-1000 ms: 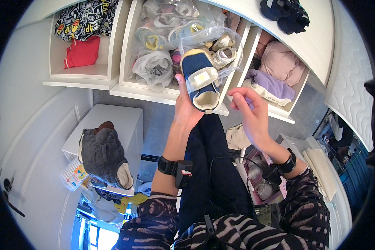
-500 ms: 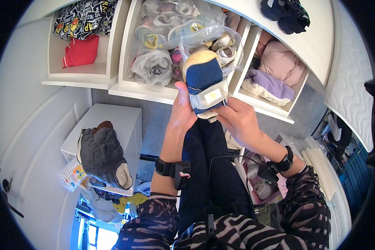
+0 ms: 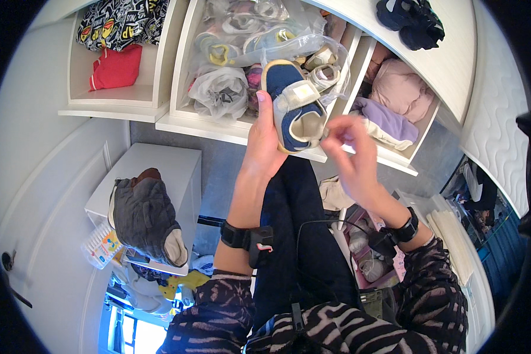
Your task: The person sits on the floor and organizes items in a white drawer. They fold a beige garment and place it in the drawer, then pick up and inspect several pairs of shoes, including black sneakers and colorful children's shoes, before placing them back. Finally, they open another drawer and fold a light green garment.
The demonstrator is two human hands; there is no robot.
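A small blue child's shoe (image 3: 293, 118) with a pale strap and cream trim is held up in front of the middle drawer. My left hand (image 3: 262, 143) grips it from the left side, thumb along its edge, and the opening faces me. Just right of the heel is my right hand (image 3: 355, 158), slightly blurred, its fingers bent and apart with nothing seen in them. Behind the shoe, the middle drawer (image 3: 209, 127) holds several small shoes in clear plastic bags (image 3: 265, 50). A whitish plastic bag (image 3: 219, 93) lies at its front left.
The left drawer (image 3: 115, 112) holds a red cloth (image 3: 117, 68) and patterned fabric. Pink and purple folded clothes (image 3: 389, 118) fill the right drawer. Black shoes (image 3: 412, 23) rest on the surface above. A dark grey padded garment (image 3: 146, 218) lies on a white cabinet (image 3: 159, 159) at left.
The shoe has turned so its opening shows, with its strap higher up. My right hand has let go of the shoe's heel end and moved slightly right.
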